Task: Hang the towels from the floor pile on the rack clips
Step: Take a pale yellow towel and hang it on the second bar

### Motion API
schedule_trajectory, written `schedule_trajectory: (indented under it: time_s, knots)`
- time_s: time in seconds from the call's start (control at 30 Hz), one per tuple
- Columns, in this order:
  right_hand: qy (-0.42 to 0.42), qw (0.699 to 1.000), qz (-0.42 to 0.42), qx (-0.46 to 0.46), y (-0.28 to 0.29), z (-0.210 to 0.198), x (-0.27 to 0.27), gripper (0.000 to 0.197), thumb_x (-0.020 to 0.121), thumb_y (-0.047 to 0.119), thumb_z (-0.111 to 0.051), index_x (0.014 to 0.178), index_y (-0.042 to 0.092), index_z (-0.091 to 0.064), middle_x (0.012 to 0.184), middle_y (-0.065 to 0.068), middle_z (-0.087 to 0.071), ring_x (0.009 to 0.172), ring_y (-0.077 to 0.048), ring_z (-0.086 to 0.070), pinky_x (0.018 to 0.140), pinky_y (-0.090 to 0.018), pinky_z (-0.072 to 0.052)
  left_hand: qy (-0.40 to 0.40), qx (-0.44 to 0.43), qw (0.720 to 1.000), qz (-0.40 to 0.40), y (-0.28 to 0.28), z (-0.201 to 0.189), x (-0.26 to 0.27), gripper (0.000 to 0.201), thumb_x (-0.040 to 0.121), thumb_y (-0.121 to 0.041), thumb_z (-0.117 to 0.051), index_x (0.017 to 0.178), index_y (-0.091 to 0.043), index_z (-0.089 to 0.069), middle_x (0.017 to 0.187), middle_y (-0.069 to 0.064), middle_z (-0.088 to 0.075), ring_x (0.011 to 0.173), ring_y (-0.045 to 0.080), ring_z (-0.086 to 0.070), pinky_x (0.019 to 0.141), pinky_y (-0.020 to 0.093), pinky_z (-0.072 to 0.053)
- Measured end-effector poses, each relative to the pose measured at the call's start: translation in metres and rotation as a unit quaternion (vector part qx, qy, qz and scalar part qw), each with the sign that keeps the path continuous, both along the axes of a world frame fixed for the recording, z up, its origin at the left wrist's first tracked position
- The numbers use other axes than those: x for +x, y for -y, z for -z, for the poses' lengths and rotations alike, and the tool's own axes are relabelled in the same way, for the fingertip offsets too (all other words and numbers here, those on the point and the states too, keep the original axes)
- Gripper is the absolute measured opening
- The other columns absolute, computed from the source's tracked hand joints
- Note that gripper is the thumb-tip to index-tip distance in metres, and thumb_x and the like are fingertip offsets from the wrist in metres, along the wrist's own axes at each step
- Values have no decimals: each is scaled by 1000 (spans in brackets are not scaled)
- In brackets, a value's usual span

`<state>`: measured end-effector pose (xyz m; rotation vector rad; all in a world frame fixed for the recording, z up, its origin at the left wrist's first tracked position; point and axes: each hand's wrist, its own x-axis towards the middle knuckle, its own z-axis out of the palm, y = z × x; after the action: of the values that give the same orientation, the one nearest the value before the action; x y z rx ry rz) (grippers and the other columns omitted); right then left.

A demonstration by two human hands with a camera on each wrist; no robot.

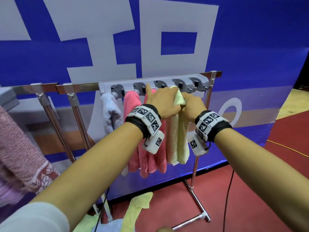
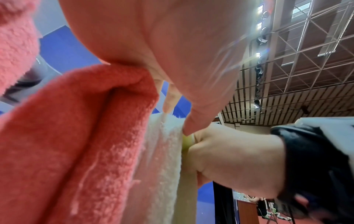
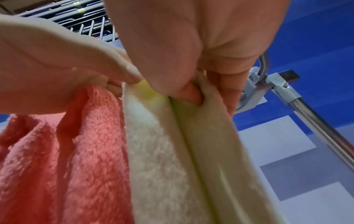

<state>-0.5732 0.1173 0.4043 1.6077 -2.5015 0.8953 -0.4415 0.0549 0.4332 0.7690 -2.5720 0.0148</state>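
Observation:
Both my hands hold a pale yellow towel [image 1: 178,131] by its bunched top, just below the grey clip strip [image 1: 150,83] on the chrome rack. My left hand [image 1: 167,96] grips the top from the left, with its index finger pointing up at the strip. My right hand [image 1: 189,101] pinches a fold [image 3: 184,91] from the right. In the wrist views the yellow towel [image 2: 162,166] [image 3: 172,151] hangs beside a pink towel [image 2: 86,136] [image 3: 76,151]. A lavender towel [image 1: 111,113] and two pink towels [image 1: 132,104] hang from the strip's left clips. The two rightmost clips [image 1: 196,82] are bare.
The floor pile [image 1: 137,208] of yellow and blue cloths lies by the rack's foot [image 1: 200,215]. A second rack on the left carries a pink patterned towel [image 1: 20,148]. A blue banner wall stands right behind. Cables [image 1: 229,190] cross the red floor on the right.

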Motion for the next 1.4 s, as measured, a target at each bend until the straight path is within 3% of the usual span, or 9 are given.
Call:
schedule_trajectory:
  time_s: [0.13,0.27,0.4,0.57,0.7,0.77,0.87,1.03,1.4]
  knots:
    - [40,999,-20,-10,-10,-6,-1,40,82,10,-56,120,20,-55,104,-6,-67,97,-29,-63,75,-35,-50,13,-22,1000,18,-2,0,14,34,86,-43,-52,112,-23,-53,104,-4,-64,106,24,-60,111,69,-6]
    - [78,991,-60,-92,-23,-16,15,60,79,5,-62,136,17,-48,131,-5,-59,119,-21,-57,97,-37,-50,-12,-7,998,58,-7,-4,32,53,87,-41,-55,136,-22,-49,127,-1,-62,121,24,-55,113,61,-19]
    - [76,979,-82,-173,-33,-38,46,56,82,5,-59,137,14,-49,133,-5,-56,114,-14,-56,97,-31,-47,-53,-13,997,63,-9,-10,55,61,77,-45,-48,134,-25,-53,122,-1,-66,113,26,-59,99,49,-41]
    - [-14,979,-146,-138,-36,-47,96,59,79,16,-61,137,17,-50,131,-2,-58,111,-17,-58,91,-27,-47,-69,-33,996,48,1,-9,96,48,78,-50,-45,116,-25,-59,109,-1,-65,105,28,-60,88,49,-48]
    - [-70,975,-178,-114,-29,-44,134,61,77,23,-61,136,16,-51,130,-3,-58,116,-17,-55,95,-18,-37,-61,-30,997,25,1,-8,139,66,72,-50,-42,130,-21,-56,124,3,-62,116,28,-56,96,49,-45]
    - [-71,970,-207,-108,-24,-43,153,62,75,23,-61,136,13,-50,129,-4,-57,116,-18,-52,98,-24,-38,-59,-31,998,15,0,-9,162,66,73,-48,-44,131,-19,-56,126,4,-61,119,28,-55,95,48,-46]
    - [-80,967,-228,-82,-16,-42,177,62,79,19,-66,138,12,-47,128,2,-54,115,-13,-49,93,-18,-33,-42,-22,999,-19,7,-6,199,65,75,-49,-51,134,-23,-53,131,2,-58,121,27,-53,95,47,-46]
    - [-118,964,-238,-28,-13,-33,212,73,80,46,-65,142,15,-43,143,-6,-49,130,-22,-45,107,-40,-39,62,-17,994,-88,16,10,258,67,84,-46,-60,144,-24,-42,146,4,-45,133,29,-43,107,52,-38]
    - [-224,945,-230,60,-19,4,283,80,83,70,-50,149,28,-33,156,-7,-30,142,-29,-31,106,-52,-40,185,-31,967,-170,9,62,372,82,83,-76,-41,153,-40,-15,162,8,-16,150,28,-15,116,62,-16]
